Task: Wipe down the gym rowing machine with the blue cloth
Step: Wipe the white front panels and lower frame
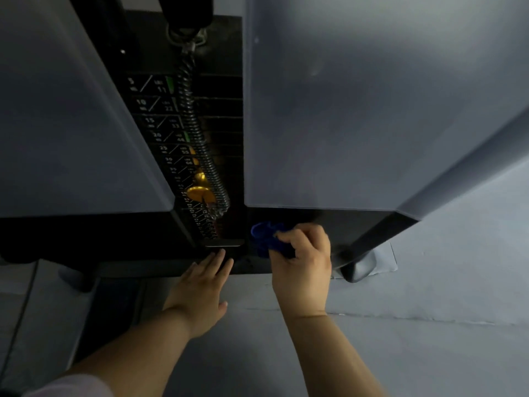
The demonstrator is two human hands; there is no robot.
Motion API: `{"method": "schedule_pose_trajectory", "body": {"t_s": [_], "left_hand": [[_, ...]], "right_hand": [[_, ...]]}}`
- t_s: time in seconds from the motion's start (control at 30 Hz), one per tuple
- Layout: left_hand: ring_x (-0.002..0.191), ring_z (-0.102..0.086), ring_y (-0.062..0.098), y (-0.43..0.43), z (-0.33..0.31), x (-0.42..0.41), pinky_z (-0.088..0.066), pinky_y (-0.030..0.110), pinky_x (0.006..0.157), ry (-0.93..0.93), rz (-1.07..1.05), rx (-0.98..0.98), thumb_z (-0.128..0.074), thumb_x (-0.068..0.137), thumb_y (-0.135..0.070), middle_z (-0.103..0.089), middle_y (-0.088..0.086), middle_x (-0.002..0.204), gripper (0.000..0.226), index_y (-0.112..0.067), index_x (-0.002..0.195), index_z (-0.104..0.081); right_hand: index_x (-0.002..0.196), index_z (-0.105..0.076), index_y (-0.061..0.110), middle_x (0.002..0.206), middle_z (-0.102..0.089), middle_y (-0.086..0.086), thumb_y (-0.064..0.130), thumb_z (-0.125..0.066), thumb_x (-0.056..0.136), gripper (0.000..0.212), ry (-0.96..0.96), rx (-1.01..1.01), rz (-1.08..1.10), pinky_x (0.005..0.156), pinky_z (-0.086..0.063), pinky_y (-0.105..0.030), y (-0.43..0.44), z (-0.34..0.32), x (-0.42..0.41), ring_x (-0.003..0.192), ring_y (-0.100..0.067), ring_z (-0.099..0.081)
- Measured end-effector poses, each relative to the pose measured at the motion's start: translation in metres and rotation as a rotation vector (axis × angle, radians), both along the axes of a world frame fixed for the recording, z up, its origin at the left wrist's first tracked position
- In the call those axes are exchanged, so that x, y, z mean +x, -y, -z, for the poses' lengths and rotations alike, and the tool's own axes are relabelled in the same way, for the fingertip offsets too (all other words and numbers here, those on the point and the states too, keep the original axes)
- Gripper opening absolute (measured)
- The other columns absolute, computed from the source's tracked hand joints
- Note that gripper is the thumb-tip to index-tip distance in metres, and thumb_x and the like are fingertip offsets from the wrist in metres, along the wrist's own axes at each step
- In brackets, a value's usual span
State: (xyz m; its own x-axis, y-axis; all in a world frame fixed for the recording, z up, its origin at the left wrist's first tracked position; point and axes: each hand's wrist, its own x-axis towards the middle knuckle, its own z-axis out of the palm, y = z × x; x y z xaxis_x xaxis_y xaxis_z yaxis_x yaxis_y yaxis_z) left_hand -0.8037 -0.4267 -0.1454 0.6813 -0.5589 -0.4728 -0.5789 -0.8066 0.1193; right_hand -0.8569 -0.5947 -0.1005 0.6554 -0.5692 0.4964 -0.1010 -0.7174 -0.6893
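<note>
The right hand (pixel 303 265) is curling its fingers round the bunched blue cloth (pixel 264 236), pressing it against the dark lower frame of the rowing machine (pixel 357 227), just under a grey side panel (pixel 357 110). The left hand (pixel 200 287) is lying open, fingers straight and together, tips touching the black base below the weight stack (pixel 160 133). A yellow selector pin (pixel 199 193) is sitting in the stack beside a coiled cord (pixel 197 144). Grey floor (pixel 400 339) is spreading beneath in dim light, with a machine foot (pixel 357 267) resting on it.
</note>
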Motion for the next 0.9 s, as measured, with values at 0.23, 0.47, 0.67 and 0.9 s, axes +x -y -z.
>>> {"method": "schedule_pose_trajectory", "body": {"t_s": [0.23,0.47,0.67,0.9], "left_hand": [[0.148,0.02,0.013,-0.001,0.006,0.005,0.006,0.032,0.12,-0.067,-0.023,0.015,-0.05,0.098,-0.039,0.038,-0.01,0.144,0.088,-0.028,0.152,0.018],[0.147,0.022,0.013,-0.002,0.003,0.01,0.009,0.031,0.117,-0.112,0.013,0.005,-0.05,0.097,-0.027,0.04,-0.009,0.144,0.088,-0.026,0.154,0.017],[0.151,0.011,0.02,0.0,-0.011,0.019,-0.006,0.037,0.123,-0.149,0.09,0.071,-0.052,0.098,-0.029,0.029,-0.008,0.156,0.085,-0.023,0.156,0.01],[0.15,-0.011,0.019,-0.009,-0.039,0.05,-0.028,0.031,0.113,-0.162,0.237,0.192,-0.049,0.097,-0.024,0.012,-0.009,0.164,0.08,-0.029,0.157,0.005]], "right_hand": [[0.081,-0.071,0.004,0.093,-0.058,-0.011,-0.01,-0.081,0.059,0.028,-0.321,0.131,0.002,0.065,-0.056,-0.043,-0.019,0.067,0.005,0.086,-0.032,-0.052],[0.081,-0.071,0.01,0.093,-0.052,0.005,-0.002,-0.076,0.067,0.02,0.014,0.14,0.045,0.069,-0.047,-0.025,-0.024,0.0,0.004,0.086,-0.022,-0.052],[0.077,-0.069,0.01,0.085,-0.052,0.0,0.004,-0.078,0.068,0.014,0.134,0.085,0.019,0.07,-0.039,-0.01,-0.039,-0.032,0.018,0.081,-0.02,-0.049],[0.077,-0.072,0.009,0.083,-0.057,-0.009,-0.007,-0.087,0.048,0.036,-0.294,-0.004,-0.019,0.051,-0.052,-0.033,-0.056,0.049,0.022,0.073,-0.032,-0.055]]}}
